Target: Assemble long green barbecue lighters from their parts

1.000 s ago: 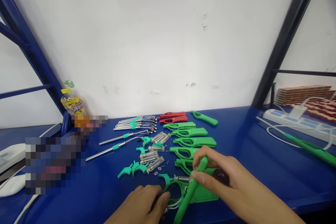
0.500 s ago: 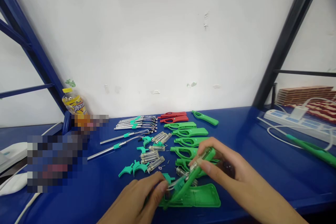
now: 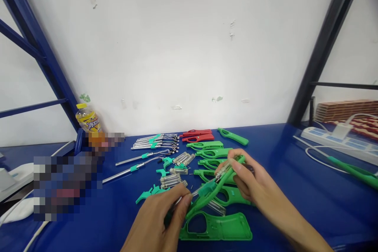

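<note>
Both my hands hold one half-built green lighter assembly (image 3: 210, 193) a little above the blue bench top (image 3: 295, 189). My left hand (image 3: 161, 220) pinches its lower left end, where a metal rod sticks out. My right hand (image 3: 251, 183) pinches the upper right end, with a clear tube part between the fingertips. A teal trigger piece sits in the middle of the assembly. Directly below it lies an open green handle shell (image 3: 217, 227), flat on the bench.
Behind the hands lie rows of green handle shells (image 3: 206, 145), two red shells (image 3: 197, 136), metal rods with teal collars (image 3: 153, 140), clear tubes (image 3: 173, 180) and teal triggers (image 3: 147, 194). A yellow drink bottle (image 3: 87, 119) stands at the left, a white power strip (image 3: 339, 140) at the right.
The assembly was lifted off the green shell and tilted up to the right. Both hands rose with it, and the shell now lies uncovered on the bench.
</note>
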Action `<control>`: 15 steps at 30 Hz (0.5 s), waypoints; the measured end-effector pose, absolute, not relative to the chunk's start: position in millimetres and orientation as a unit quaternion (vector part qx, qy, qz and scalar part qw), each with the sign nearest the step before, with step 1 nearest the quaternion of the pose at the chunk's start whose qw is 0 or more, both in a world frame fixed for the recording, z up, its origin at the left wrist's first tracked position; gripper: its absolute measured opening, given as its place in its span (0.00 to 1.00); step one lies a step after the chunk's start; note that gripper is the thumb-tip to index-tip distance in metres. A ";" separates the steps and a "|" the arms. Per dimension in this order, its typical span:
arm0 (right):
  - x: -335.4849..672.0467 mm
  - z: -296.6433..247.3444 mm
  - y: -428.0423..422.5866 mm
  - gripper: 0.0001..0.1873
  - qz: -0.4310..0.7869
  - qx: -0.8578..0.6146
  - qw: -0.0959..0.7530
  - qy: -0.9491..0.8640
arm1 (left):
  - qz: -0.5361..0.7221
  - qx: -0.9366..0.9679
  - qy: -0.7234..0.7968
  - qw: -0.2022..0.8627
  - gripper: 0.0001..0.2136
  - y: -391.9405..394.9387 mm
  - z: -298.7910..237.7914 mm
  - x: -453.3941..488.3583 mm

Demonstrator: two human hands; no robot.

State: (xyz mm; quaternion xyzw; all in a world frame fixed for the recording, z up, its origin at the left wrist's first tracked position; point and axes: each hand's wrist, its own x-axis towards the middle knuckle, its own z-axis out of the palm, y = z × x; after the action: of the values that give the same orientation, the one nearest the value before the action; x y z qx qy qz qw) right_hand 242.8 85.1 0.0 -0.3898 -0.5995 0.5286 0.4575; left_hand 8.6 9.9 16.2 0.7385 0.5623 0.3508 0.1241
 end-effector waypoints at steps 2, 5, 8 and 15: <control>242.9 -0.1 84.5 0.22 0.533 -0.386 0.455 -0.600 | 0.376 0.725 0.567 0.109 0.15 8.1 14.4 5.7; 242.4 -1.1 83.0 0.22 0.537 -0.382 0.464 -0.592 | 0.398 0.704 0.578 0.105 0.14 7.4 14.3 2.6; 239.5 -2.5 81.5 0.21 0.525 -0.385 0.481 -0.587 | 0.384 0.707 0.578 0.136 0.16 9.6 19.3 3.8; 237.2 -4.8 88.3 0.21 0.501 -0.394 0.516 -0.573 | 0.367 0.707 0.576 0.183 0.22 22.3 21.1 -0.8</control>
State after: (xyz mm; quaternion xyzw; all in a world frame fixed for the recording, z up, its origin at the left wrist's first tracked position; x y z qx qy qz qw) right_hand 237.2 88.3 -4.8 -0.3936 -0.5726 0.5009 0.5161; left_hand -0.8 22.3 21.1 0.7068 0.5764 0.3670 0.1831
